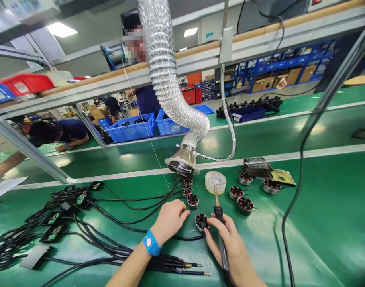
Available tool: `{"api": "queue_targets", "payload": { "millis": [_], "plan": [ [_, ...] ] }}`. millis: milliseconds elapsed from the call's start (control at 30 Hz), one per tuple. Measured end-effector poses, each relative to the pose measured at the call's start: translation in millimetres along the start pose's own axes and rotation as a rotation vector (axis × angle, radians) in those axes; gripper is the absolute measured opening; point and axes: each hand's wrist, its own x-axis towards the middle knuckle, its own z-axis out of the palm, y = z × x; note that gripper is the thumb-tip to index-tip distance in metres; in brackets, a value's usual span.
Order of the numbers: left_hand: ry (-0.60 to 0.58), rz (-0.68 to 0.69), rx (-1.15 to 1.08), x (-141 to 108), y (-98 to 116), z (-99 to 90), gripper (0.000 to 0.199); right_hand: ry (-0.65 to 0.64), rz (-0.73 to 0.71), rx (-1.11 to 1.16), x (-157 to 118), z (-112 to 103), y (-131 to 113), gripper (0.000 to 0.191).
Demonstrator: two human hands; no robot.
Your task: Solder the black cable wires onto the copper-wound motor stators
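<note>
My right hand (230,243) is wrapped round a soldering iron (220,231); its tip reaches up to a round, pale translucent dish (211,187). Thumb and forefinger of that hand also touch a small ring-shaped motor part (202,222) with a black and red core. Just left of it is my left hand (170,219), fingers curled and mostly hidden from me. A thin solder wire (149,139) comes down from a spool (113,56) to this hand. More motor parts (192,201) stand beyond it, and several others (245,205) lie right of the dish.
A silver duct (164,67) with a hood (182,159) hangs over the bench. Black cables (101,243) with small boards spread at left. A black cord (302,159) droops at right. Blue bins (131,129) stand behind, with a person (148,99) beyond and another (65,131) at left.
</note>
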Motion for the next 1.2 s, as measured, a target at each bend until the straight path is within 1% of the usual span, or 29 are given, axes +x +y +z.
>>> {"api": "queue_targets", "payload": {
  "millis": [67,200,233,267,333,400,467,533,600,700,800,1000,1100,1200],
  "plan": [
    [0.004,0.003,-0.072,0,-2,0.5,0.017,-0.015,-0.013,-0.007,0,2,3,0.027],
    [0.127,0.100,-0.357,-5,0,-5.0,0.015,-0.037,-0.025,-0.013,-2,10,11,0.028],
    [0.136,0.115,-0.434,-7,1,-5.6,0.016,-0.044,-0.026,-0.011,-3,12,13,0.028],
    [0.121,0.105,-0.507,-8,3,-5.3,0.017,-0.047,-0.034,-0.008,-4,15,16,0.028],
    [0.066,0.043,-0.605,-10,7,-3.1,0.022,-0.056,-0.057,-0.002,-5,19,20,0.030],
    [0.054,-0.006,-0.611,-11,10,-0.6,0.023,-0.073,-0.065,0.003,-6,22,23,0.031],
    [0.075,-0.020,-0.546,-12,10,-0.2,0.019,-0.094,-0.055,0.015,-5,22,23,0.029],
    [0.046,-0.055,-0.506,-13,8,-1.7,0.018,-0.122,-0.032,0.046,-2,19,20,0.026],
    [0.003,-0.096,-0.494,-14,6,-3.7,0.025,-0.152,-0.001,0.092,2,16,16,0.024],
    [0.007,-0.114,-0.504,-14,6,-3.4,0.041,-0.200,0.043,0.147,10,11,12,0.024],
    [0.008,-0.133,-0.550,-12,13,2.6,0.046,-0.221,0.061,0.191,15,8,9,0.025],
    [0.024,-0.181,-0.712,-9,22,18.2,0.040,-0.213,0.102,0.275,14,11,10,0.028],
    [-0.031,-0.222,-0.759,-10,22,19.0,0.044,-0.220,0.125,0.291,10,13,12,0.029],
    [-0.152,-0.240,-0.830,-12,20,13.2,0.048,-0.229,0.141,0.300,7,13,12,0.031]
  ]
}}
